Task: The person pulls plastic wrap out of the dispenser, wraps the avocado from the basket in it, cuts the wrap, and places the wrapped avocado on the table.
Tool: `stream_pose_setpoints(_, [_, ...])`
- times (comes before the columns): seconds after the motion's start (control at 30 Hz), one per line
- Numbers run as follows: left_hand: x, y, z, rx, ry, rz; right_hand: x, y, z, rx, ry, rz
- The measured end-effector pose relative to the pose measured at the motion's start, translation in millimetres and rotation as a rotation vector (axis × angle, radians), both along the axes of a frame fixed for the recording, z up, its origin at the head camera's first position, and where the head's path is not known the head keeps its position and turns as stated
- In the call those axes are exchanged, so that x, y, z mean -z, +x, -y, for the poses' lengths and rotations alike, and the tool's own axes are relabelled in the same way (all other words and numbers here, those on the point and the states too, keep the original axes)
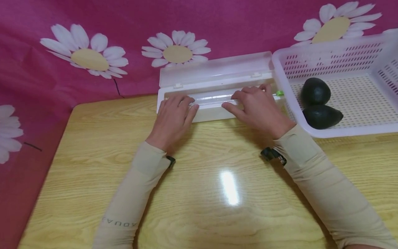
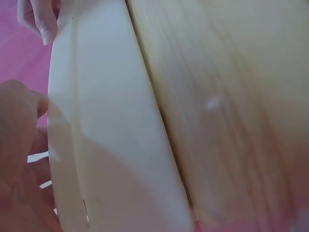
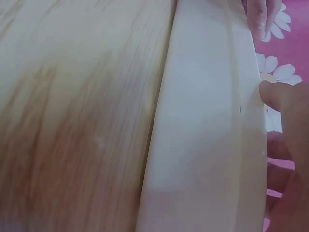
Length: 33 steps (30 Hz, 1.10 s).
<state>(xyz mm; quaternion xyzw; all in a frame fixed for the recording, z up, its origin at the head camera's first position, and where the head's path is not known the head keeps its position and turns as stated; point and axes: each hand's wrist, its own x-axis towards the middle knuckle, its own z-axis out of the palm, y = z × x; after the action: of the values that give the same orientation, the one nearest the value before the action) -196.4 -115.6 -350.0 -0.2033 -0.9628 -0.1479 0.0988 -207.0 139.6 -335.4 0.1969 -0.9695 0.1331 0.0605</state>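
A long white cling film dispenser point(image 1: 214, 113) stands at the back of the table with its lid point(image 1: 214, 67) raised. Inside lies a clear roll of cling film point(image 1: 212, 97), visible between the hands. My left hand point(image 1: 174, 116) reaches over the front wall at the left part, its fingers curled at the film and thumb by the rim. Farther right, my right hand point(image 1: 259, 109) holds at the film the same way, thumb near the front rim point(image 3: 256, 111). The fingertips are partly hidden behind the front wall in both wrist views. A green slider point(image 1: 280, 93) shows at the dispenser's right end.
A white perforated basket point(image 1: 357, 132) stands against the dispenser's right end, with two dark avocado-like fruits point(image 1: 315, 91) in it. Behind the wooden table point(image 1: 199, 193) hangs a magenta cloth point(image 1: 236, 20) with daisies.
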Motion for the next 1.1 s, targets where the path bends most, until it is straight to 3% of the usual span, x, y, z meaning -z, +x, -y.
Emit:
stream_pose_setpoints(0.37, [-6.0, 1.0, -5.9, -0.006, 0.051, -0.061, -1.0, 0.1, -4, 0.001, -0.025, -0.018])
stream_pose_setpoints(0.7, [-8.4, 0.1, -7.3, -0.033, 0.085, 0.010, 1.1, -1.2, -3, -0.020, -0.061, -0.046])
stream_pose_setpoints(0.93, [-10.6, -0.1, -6.5, -0.052, 0.172, 0.051, 1.7, -1.3, -1, -0.004, -0.096, -0.029])
stream_pose_setpoints(1.1, [-10.4, -0.8, -6.2, -0.057, 0.192, 0.045, 3.9, -2.9, -1, -0.035, -0.162, -0.094])
